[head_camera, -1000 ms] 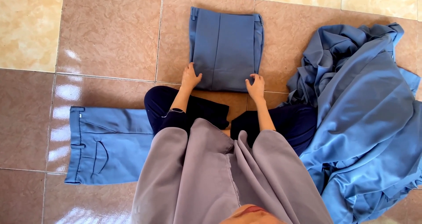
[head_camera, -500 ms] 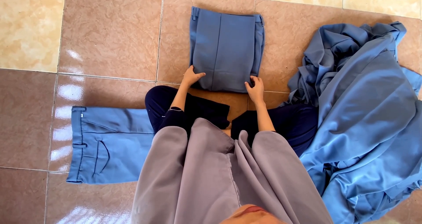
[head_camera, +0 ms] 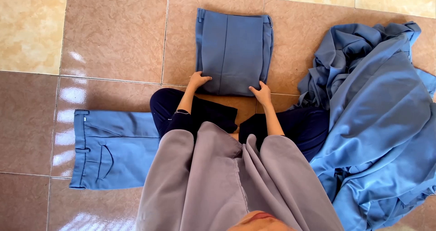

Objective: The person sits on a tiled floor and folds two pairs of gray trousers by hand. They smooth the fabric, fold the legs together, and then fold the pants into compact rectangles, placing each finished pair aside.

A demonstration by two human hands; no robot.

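One folded blue garment [head_camera: 234, 51] lies flat on the tiled floor [head_camera: 113, 36], near its far edge. Our left hand [head_camera: 198, 80] presses its near left corner, fingers flat and loosely spread; our right hand [head_camera: 262, 93] rests on the near right corner likewise. One blue trouser piece [head_camera: 111, 147] lies left; one heap of blue cloth [head_camera: 377, 122] right.
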